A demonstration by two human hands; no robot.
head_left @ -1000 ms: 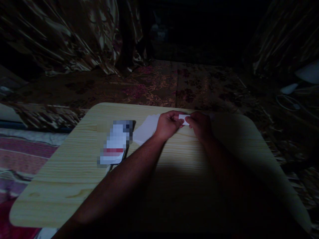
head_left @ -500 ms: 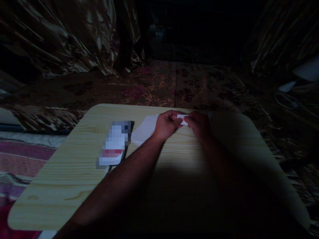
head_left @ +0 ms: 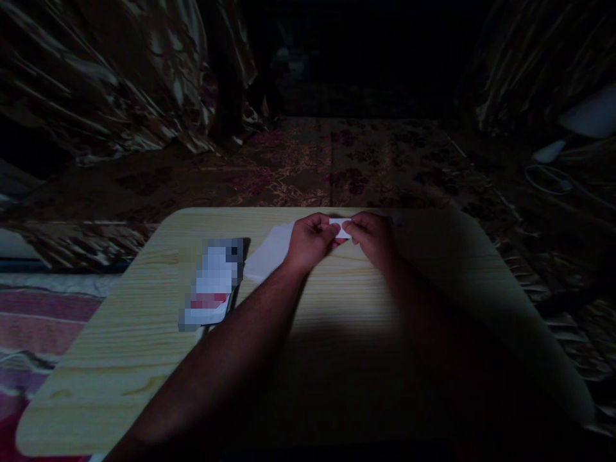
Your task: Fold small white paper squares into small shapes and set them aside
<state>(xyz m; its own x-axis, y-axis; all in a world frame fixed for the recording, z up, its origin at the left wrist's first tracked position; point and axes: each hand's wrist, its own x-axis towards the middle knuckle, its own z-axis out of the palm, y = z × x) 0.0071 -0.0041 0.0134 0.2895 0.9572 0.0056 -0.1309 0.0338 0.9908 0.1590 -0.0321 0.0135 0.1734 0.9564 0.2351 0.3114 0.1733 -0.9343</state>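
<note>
Between my two hands is a small white piece of paper (head_left: pixel 340 221), held near the far edge of the wooden table (head_left: pixel 120 346). My left hand (head_left: pixel 310 240) pinches its left side, thumb on top. From the right, my right hand (head_left: pixel 373 234) grips the other side, its thumb close to the left thumb. The fingers underneath are mostly hidden. White paper sheets (head_left: pixel 269 253) lie on the table just left of my left hand, partly covered by it.
A pixelated phone-like object (head_left: pixel 212 282) lies on the table, left of the sheets. Behind the table spreads a dark floral cloth (head_left: pixel 298 160), with curtains (head_left: pixel 158 70) beyond. A white cable (head_left: pixel 548 179) lies at the right, and striped bedding (head_left: pixel 38 321) at the left.
The whole view has shifted slightly, so the table and hands appear a little further left. Both hands keep their hold on the small paper, with thumbs in nearly the same place.
</note>
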